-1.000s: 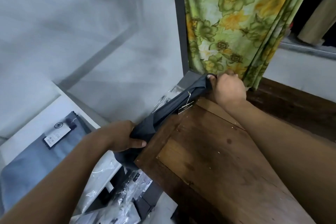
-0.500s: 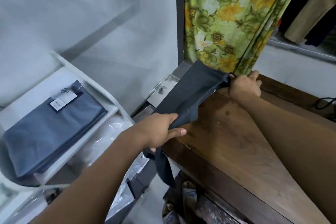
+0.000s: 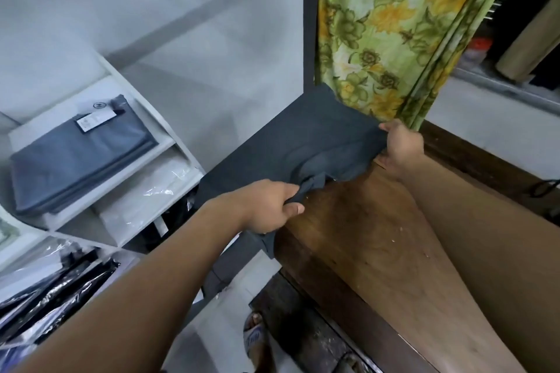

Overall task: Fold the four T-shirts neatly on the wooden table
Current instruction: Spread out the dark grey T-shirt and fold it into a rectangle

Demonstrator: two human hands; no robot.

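A: To the right, a wooden table, top bare where visible. Behind its far corner, a flowered curtain. To the left, a white shelf with one folded grey shirt.

B: And the piece in work?

A: Dark shirt, stretched in the air over the table's left edge, partly hanging beside it toward the floor. Not yet flat on the wood.

B: Hands?

A: Left hand gripping a bunched part near the table edge, fingers curled. Right hand pinching the far edge of the cloth, just beside the curtain.

B: Risks, probably?

A: Could slide off, if laid so far left, pulled by the hanging part. Could catch the curtain. Could also fold crooked, because of the bunch in the left grip.
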